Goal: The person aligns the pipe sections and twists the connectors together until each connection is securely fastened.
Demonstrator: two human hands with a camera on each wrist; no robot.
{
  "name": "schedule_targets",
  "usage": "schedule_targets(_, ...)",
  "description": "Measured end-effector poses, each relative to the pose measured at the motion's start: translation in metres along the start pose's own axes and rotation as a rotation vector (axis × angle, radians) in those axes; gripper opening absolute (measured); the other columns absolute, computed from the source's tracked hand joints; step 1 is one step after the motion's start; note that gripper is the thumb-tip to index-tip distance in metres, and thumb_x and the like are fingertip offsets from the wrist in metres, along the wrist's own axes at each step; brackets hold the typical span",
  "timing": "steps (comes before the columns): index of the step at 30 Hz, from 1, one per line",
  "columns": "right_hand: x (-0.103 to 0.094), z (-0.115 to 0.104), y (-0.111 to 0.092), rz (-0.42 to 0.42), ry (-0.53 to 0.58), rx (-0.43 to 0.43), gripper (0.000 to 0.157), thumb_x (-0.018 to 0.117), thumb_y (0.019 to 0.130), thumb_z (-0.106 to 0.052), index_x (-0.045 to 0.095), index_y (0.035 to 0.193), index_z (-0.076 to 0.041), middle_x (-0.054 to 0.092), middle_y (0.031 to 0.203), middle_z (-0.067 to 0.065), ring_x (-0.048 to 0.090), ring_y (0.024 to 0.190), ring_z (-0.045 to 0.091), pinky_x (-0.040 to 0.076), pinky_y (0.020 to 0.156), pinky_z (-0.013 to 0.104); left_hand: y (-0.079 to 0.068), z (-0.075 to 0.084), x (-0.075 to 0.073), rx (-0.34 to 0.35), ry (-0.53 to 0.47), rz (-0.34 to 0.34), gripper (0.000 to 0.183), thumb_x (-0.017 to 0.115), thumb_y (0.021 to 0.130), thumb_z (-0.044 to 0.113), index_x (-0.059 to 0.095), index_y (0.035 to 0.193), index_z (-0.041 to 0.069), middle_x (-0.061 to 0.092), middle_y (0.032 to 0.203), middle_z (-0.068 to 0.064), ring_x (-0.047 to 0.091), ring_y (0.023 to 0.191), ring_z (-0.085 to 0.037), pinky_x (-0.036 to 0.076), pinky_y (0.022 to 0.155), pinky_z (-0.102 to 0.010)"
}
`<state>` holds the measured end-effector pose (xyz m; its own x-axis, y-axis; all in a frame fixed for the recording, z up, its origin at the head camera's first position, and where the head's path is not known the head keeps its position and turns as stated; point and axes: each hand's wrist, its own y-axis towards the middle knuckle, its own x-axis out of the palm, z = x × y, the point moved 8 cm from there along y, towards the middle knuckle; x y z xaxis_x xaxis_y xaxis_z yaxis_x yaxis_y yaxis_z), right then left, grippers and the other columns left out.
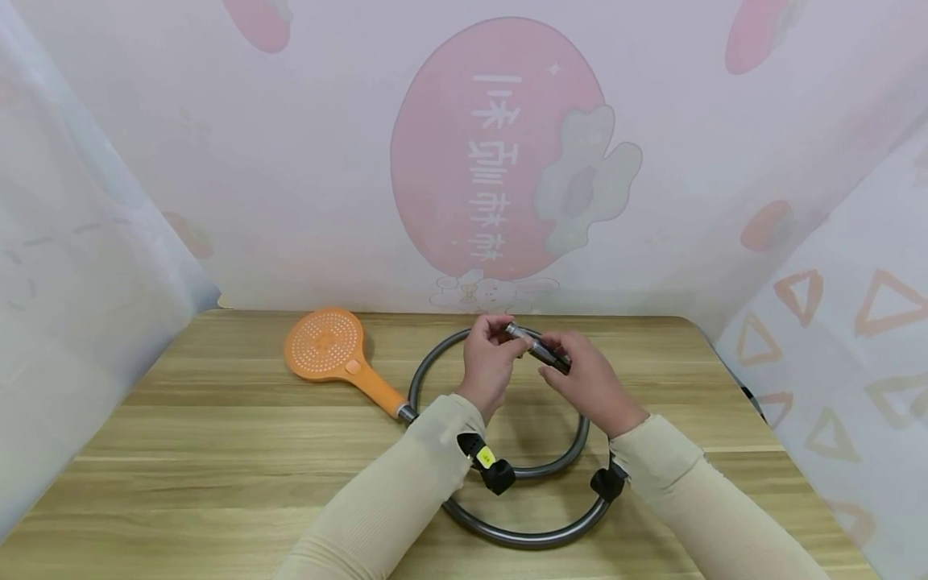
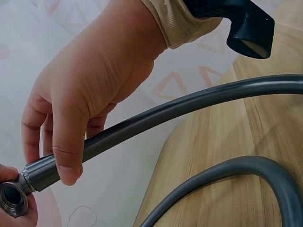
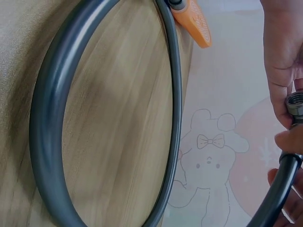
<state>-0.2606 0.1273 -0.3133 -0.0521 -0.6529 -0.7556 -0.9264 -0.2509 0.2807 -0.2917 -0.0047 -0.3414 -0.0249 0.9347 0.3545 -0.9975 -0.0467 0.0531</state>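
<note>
A dark grey shower hose (image 1: 532, 540) lies looped on the table, its free end raised between both hands. At that end is a metal nut (image 2: 14, 196) with a threaded opening, tilted against the hose's metal collar (image 2: 42, 172). My left hand (image 1: 487, 366) pinches the nut between thumb and fingers. Just behind it, my right hand (image 1: 590, 377) grips the hose near the collar; the left wrist view shows its thumb and fingers (image 2: 68, 165) around it. An orange shower head (image 1: 325, 345) lies face up to the left, joined to the hose's other end.
The wooden table (image 1: 181, 483) carries the hose and shower head, with a printed curtain (image 1: 326, 161) behind its back edge and more at both sides. Black wrist devices (image 1: 499, 475) sit at both sleeves, close over the hose loops.
</note>
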Motion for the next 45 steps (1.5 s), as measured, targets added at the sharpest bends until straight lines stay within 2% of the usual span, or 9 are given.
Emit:
schedule_targets(8,-0.0004,-0.0022,-0.0007,0.043,-0.038,-0.028,0.033,0.069,0.088,-0.003,0.060,0.119,-0.001,0.059,0.105,0.013,0.058,0.096,0.026,0.052,0.082,0.045,-0.0008,0.0016,0.0001,-0.002,-0.012,-0.003,0.036,0.068,0.079,-0.012,0.056,0.111,-0.001,0.057,0.107,-0.014,0.056,0.085,-0.014,0.049,0.069,-0.021)
schedule_targets(17,-0.0007,-0.0036,-0.0020,0.044,-0.051,-0.036,0.033,0.068,0.089,-0.003,0.061,0.121,0.000,0.059,0.105,0.013,0.058,0.094,0.025,0.052,0.080,0.044,-0.0013,0.0037,0.0000,0.004,-0.007,-0.003,0.036,0.068,0.079,-0.012,0.056,0.111,-0.001,0.057,0.106,-0.015,0.055,0.085,-0.014,0.049,0.069,-0.021)
schedule_targets(27,0.0021,-0.0010,-0.0033,0.036,-0.053,-0.047,0.036,0.065,0.091,-0.005,0.059,0.126,0.000,0.060,0.107,0.013,0.058,0.090,0.023,0.051,0.077,0.041,-0.0021,0.0032,-0.0007,0.020,-0.013,-0.011,0.035,0.068,0.079,-0.012,0.056,0.109,-0.001,0.054,0.097,-0.005,0.054,0.083,-0.014,0.049,0.067,-0.022)
schedule_targets(45,0.0039,-0.0017,-0.0023,-0.022,-0.051,-0.042,0.036,0.061,0.095,-0.008,0.057,0.130,-0.003,0.059,0.114,0.015,0.059,0.091,0.023,0.051,0.078,0.040,-0.0022,0.0017,-0.0020,0.023,-0.003,-0.015,0.034,0.068,0.080,-0.011,0.055,0.110,0.000,0.054,0.098,-0.007,0.054,0.083,-0.015,0.048,0.068,-0.022)
